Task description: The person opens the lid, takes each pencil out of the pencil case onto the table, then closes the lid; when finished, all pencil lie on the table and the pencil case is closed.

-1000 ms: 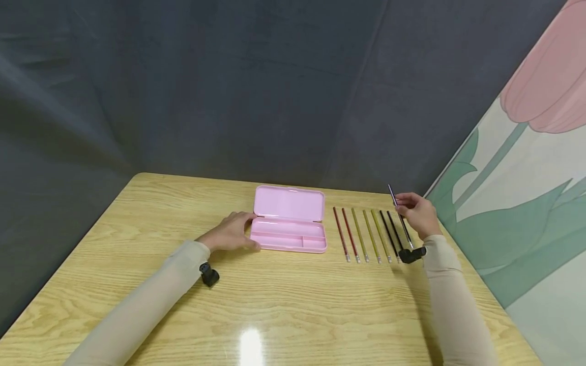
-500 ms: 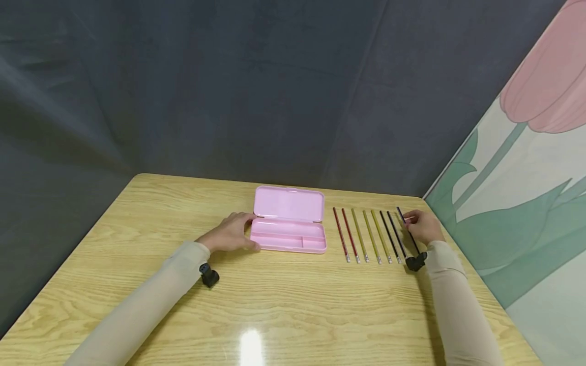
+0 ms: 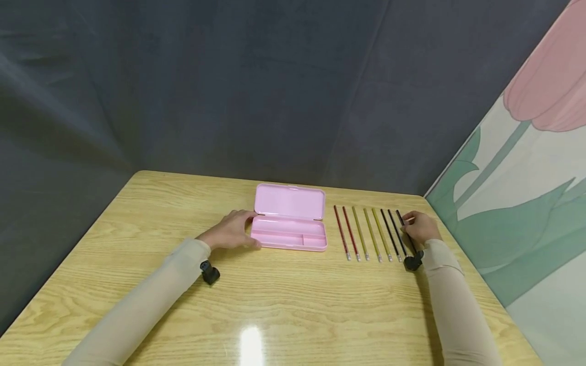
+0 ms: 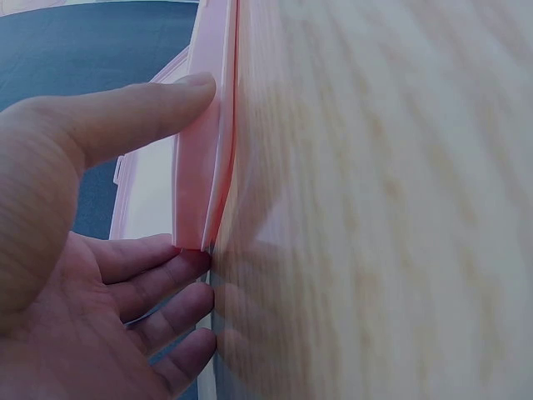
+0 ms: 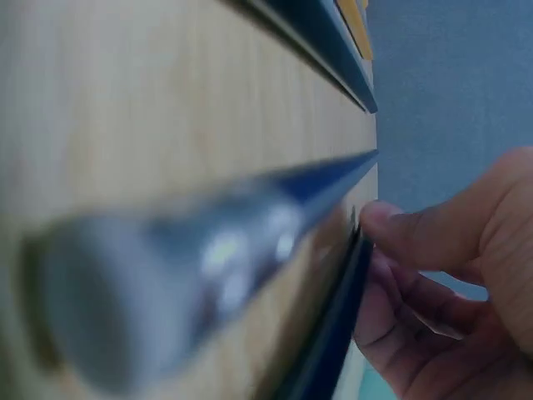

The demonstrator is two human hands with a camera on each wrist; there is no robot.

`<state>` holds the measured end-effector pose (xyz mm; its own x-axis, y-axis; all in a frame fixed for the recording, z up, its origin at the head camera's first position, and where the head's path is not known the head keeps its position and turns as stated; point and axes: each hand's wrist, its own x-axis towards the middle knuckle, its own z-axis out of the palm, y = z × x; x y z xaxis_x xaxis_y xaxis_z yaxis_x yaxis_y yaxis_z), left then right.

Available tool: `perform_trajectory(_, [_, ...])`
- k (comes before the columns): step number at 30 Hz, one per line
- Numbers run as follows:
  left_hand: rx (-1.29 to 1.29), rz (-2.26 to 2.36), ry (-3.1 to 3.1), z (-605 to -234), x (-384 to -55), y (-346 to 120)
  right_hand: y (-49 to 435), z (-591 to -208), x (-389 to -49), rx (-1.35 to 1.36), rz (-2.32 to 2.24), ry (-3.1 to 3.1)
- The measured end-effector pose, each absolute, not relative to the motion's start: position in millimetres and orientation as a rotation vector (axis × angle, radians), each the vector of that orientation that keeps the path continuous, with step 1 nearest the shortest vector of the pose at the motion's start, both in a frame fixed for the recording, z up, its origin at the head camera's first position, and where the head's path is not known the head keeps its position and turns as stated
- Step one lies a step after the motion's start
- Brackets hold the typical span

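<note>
My left hand [image 3: 231,231] is at the left end of an open pink pencil case [image 3: 289,248]. In the left wrist view, the thumb lies along the case's side wall [image 4: 200,175] and the index finger touches its corner, holding it between them. Far right, my right hand [image 3: 423,227] pinches a dark pencil [image 3: 411,242] between thumb and fingers, low at the tabletop. The right wrist view shows this dark pencil [image 5: 329,342] beside another dark pencil [image 5: 329,187] with a blurred eraser end. Whether the pinched pencil touches the table, I cannot tell.
Left of the pinched pencil lie parallel dark pencils [image 3: 390,234], yellow pencils [image 3: 372,234] and red pencils [image 3: 341,231], erasers toward me. The case's lid [image 3: 289,201] leans back. Behind the wooden table [image 3: 293,305] hangs a dark curtain [image 3: 256,91]; a flower-painted wall [image 3: 517,213] stands right.
My right hand has brought the dark pencil down and slightly right, from tilted above the table to the right end of the row. My left hand has stayed on the pencil case.
</note>
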<state>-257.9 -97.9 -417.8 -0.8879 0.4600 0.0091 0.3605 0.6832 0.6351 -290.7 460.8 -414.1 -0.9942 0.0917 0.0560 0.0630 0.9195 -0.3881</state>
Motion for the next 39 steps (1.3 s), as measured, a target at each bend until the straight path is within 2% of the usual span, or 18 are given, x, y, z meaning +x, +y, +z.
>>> perform_trajectory(6, [0.679,0.984,2.736,-417.5,-257.2,-97.6,432.0,-397.3,-287.9,-0.059,0.614,-2.8])
perform_trajectory(13, [0.66,0.99,2.74,-416.0,-256.6,-97.3,363.7,-367.2,-292.3,0.03,0.827,-2.653])
perform_trajectory(24, [0.672,0.983,2.735,-416.6,-254.7,-93.8,268.6,-382.4,-307.1,0.161,1.313,-2.65])
perform_trajectory(29, [0.673,0.977,2.736,-416.6,-253.9,-92.9,249.2,-390.6,-314.6,0.1,1.435,-2.619])
perform_trajectory(39, [0.632,0.991,2.735,-415.6,-252.7,-92.7,242.5,-397.3,-321.0,0.072,1.724,-2.551])
